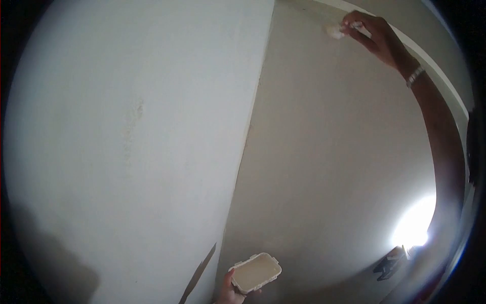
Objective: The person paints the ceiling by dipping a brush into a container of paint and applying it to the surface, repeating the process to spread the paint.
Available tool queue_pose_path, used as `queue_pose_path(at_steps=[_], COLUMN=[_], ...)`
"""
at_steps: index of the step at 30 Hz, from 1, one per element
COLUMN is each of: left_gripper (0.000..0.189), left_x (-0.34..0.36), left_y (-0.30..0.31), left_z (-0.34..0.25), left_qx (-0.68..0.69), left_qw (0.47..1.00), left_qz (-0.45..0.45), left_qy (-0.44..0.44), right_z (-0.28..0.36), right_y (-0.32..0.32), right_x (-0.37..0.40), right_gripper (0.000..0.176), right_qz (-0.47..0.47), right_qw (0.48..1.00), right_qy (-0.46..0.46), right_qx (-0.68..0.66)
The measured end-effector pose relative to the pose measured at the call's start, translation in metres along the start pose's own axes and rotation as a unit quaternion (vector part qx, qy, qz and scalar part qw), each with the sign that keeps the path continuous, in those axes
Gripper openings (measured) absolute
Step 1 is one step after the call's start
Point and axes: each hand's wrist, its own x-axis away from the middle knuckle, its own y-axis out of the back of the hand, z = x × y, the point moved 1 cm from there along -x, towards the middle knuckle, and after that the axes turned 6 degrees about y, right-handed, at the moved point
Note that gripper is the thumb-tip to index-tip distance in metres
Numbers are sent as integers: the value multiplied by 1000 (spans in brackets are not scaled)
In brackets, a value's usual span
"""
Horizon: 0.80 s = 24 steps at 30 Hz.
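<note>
At the bottom centre, my left hand (229, 292) holds a shallow, rounded rectangular container (257, 272) with a pale rim and a light beige inside; its fingers wrap round the near side. High at the upper right, my right hand (372, 35) is raised on an outstretched arm with a bracelet (415, 75) at the wrist. Its fingers pinch a small whitish, blurred thing (334, 32), which is at the grey wall (329, 126) near its top edge. What this whitish thing is cannot be made out.
A paler wall (126, 61) with a faint rough patch (134, 124) fills the left side and meets the grey wall at a slanting corner. A bright lamp (412, 230) glows at the lower right, above a dark object (389, 264). Shadows fall on the lower walls.
</note>
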Motion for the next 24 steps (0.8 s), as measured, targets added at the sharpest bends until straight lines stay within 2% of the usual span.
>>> queue_pose_path(at_steps=[2, 3, 4, 6, 7, 8, 10, 14, 17, 18, 20, 21, 23, 24], left_gripper=[56, 56, 57, 57, 57, 57, 58, 59, 59, 60, 61, 61, 62, 63], left_x=[-1, 0, 3, 5, 6, 7, 7, 4, 5, 8, 10, 10, 14, 17], left_y=[3, 2, 1, -1, -2, -2, -4, 5, 7, 2, -1, -2, -9, -17], left_z=[2, 2, 0, -1, -2, -1, 0, -9, -7, -8, -11, -12, -13, -13], left_qx=[-4, -3, -3, -4, -6, -6, 1, -8, 7, -6, -22, -28, -36, -18], left_qw=[1000, 1000, 1000, 1000, 1000, 1000, 1000, 1000, 1000, 1000, 1000, 999, 999, 999], left_qz=[0, -9, -19, -14, -9, -9, -11, -11, -5, 0, 5, 2, -1, -26], left_qy=[-5, -9, -12, -5, 3, 3, 8, 21, 29, 22, 16, 19, 25, 16], right_z=[14, 15, 8, -17, -19, -21, -22, 14, 37, 46, 64, 65, 57, 49], right_y=[11, 20, 23, 25, 24, 21, 11, -2, 12, 20, 30, 29, 26, 25], right_x=[4, 4, 1, 0, -5, -8, -16, -24, -16, -13, -13, -19, -31, -37], right_gripper=[18, 18, 18, 18, 19, 19, 18, 17, 19, 19, 19, 19, 16, 16], right_qz=[15, 15, 15, -60, -71, -70, -70, -29, 37, 34, 4, 3, 87, 87], right_qw=[991, 988, 988, 996, 995, 995, 996, 999, 971, 971, 917, 917, 927, 927], right_qy=[-20, -59, -57, -44, -55, -56, -41, -17, -88, -88, -138, -138, -135, -136], right_qx=[-135, -143, -141, -39, -42, -42, 39, 5, -219, -220, -374, -375, -340, -340])
